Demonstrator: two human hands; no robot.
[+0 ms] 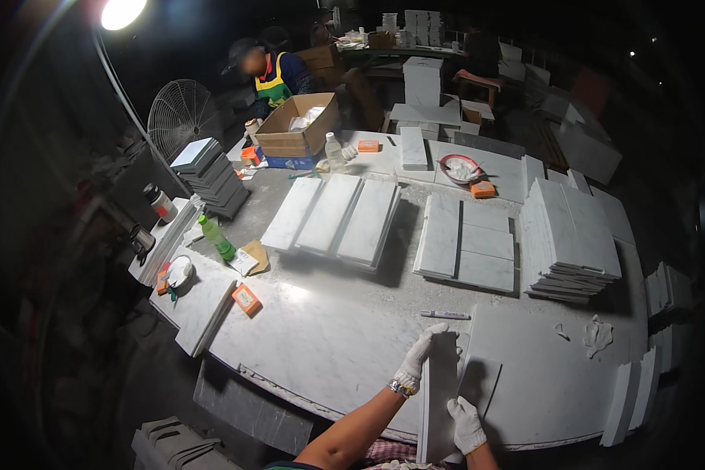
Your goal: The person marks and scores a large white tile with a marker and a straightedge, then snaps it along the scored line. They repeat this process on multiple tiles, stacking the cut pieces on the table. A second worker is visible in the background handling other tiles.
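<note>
A long white marble slab stands tilted at the table's front edge, its near end by my body. In a white knit glove, my left hand grips its far end, fingers over the top. My right hand, gloved too, holds its right side lower down, thumb against the face. A thin dark strip lies just right of the slab. Beyond my left hand rests a marker pen. White scraps of putty-like material lie to the right.
Marble slabs lie side by side mid-table, with lower panels and a tall stack rightward. A green bottle and an orange box stand left. Behind are a carton, a red-rimmed bowl and a co-worker.
</note>
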